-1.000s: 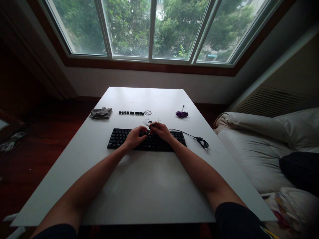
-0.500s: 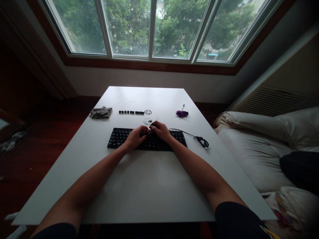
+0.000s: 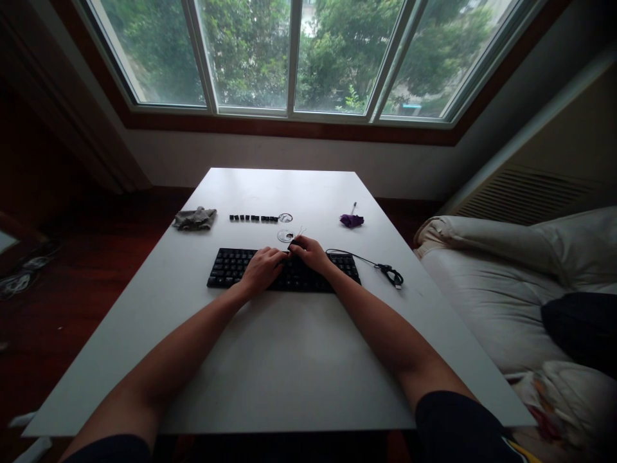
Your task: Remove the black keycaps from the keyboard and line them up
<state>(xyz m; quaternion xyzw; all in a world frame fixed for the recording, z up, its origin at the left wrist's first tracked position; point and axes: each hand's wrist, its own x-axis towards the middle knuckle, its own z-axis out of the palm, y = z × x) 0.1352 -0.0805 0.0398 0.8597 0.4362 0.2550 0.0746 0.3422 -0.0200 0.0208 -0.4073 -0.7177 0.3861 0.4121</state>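
Observation:
A black keyboard (image 3: 226, 267) lies across the table under both hands. My right hand (image 3: 311, 252) is closed over its middle around a small dark tool with thin wire prongs, apparently a wire keycap puller (image 3: 301, 231); the prongs point away from me. My left hand (image 3: 264, 267) rests over the keys just left of it, fingers together and curled, their tips almost meeting the right fingertips. Whatever those left fingers pinch is hidden. Beyond the hands, a row of black keycaps (image 3: 253, 218) ends beside a clear round lid or dish (image 3: 286, 218). A second clear round piece (image 3: 284, 236) lies nearer me.
A grey cloth (image 3: 195, 218) sits at the table's left edge. On the right are a purple crumpled cloth (image 3: 351, 220) with a thin stick behind it and the keyboard's coiled USB cable (image 3: 391, 274). A sofa (image 3: 486, 289) stands right of the white table (image 3: 289, 373).
My left hand has turned palm-down, its fingers lowered and drawn together near the right fingertips. The right hand has stayed nearly in place with its tool.

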